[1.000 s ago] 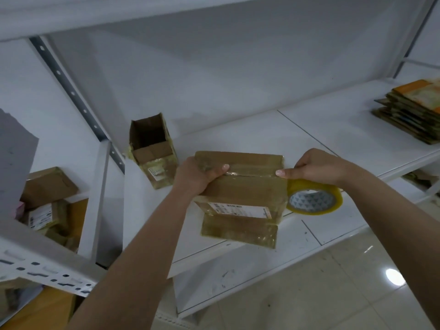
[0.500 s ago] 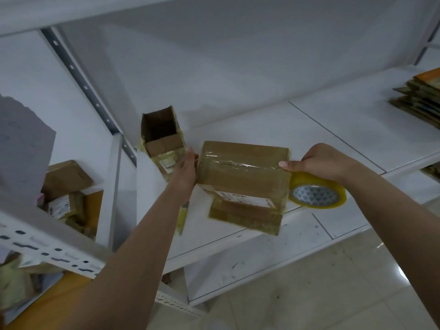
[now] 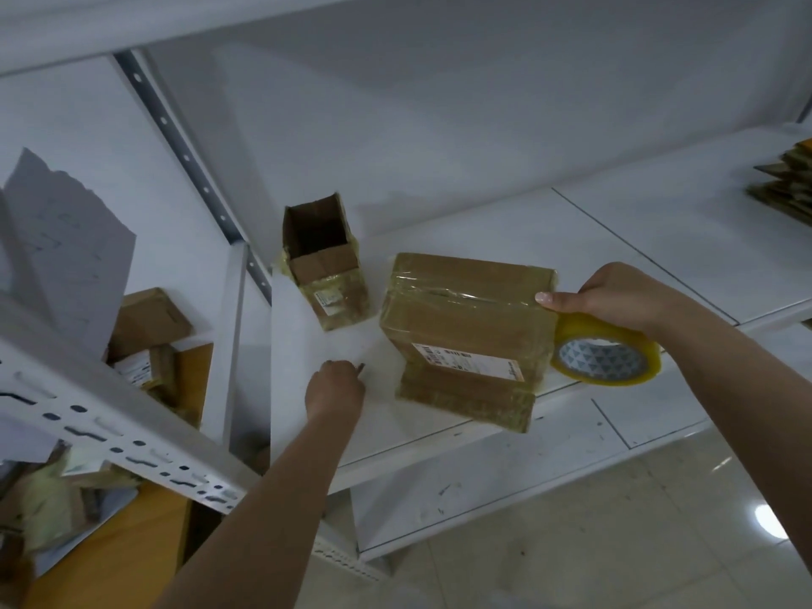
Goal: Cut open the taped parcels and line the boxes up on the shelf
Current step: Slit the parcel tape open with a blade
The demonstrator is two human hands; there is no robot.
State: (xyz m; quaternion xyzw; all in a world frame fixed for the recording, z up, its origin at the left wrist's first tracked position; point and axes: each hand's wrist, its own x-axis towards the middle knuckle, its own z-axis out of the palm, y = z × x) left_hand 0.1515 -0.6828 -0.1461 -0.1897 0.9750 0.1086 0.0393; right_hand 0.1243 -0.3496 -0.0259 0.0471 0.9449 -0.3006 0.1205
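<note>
**Inspector:** Progress on the parcels, please.

**Assistant:** One small brown cardboard box with its top flaps open (image 3: 324, 261) stands upright at the left end of the white metal shelf (image 3: 637, 243). That one I judge done: opened and placed. One larger flat brown cardboard parcel wrapped in clear tape (image 3: 468, 318) sits just right of it, near the front edge, label facing out. Its tape looks uncut, so opening it remains, then squaring it against the first.

**Inspector:** Hands?

**Assistant:** The right hand (image 3: 615, 296) pinches the parcel's upper right corner, thumb on the taped seam, while a yellow-rimmed roll of clear packing tape (image 3: 604, 358) hangs beneath it, apparently hooked on the fingers. The left hand (image 3: 336, 389) hovers over bare shelf left of the parcel, fingers curled downward; whether it holds something small, I cannot tell. No cutter is plainly visible.

**Inspector:** Count.

**Assistant:** On this shelf: one opened box, one sealed parcel, one tape roll, one stack of flattened cardboard (image 3: 786, 186) at far right. Further brown parcels (image 3: 149, 327) lie on the neighbouring rack, left; at least two, number uncertain.
</note>
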